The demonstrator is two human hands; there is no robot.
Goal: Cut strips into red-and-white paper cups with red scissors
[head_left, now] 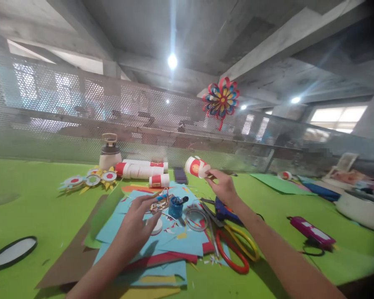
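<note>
My right hand [222,187] pinches a red-and-white paper cup [193,166] by its end and holds it tilted above the far part of the work area. My left hand [137,222] hovers over light blue paper sheets [112,228], its fingers spread. Near its fingertips lie paper scraps and a small blue item I cannot make out. Just right of that hand stands a small blue jar [175,207] with a dark stick in it. A roll of clear tape [197,220] lies beside the jar. Scissors with red and yellow handles [233,251] lie below my right forearm.
A blue glue gun [226,211] is under my right wrist. Stacked paper cups [140,170], a loose cup [159,180] and paper flowers [92,179] sit at back left. A purple case [311,232] lies right; a perforated metal screen [149,116] bounds the green table [59,220].
</note>
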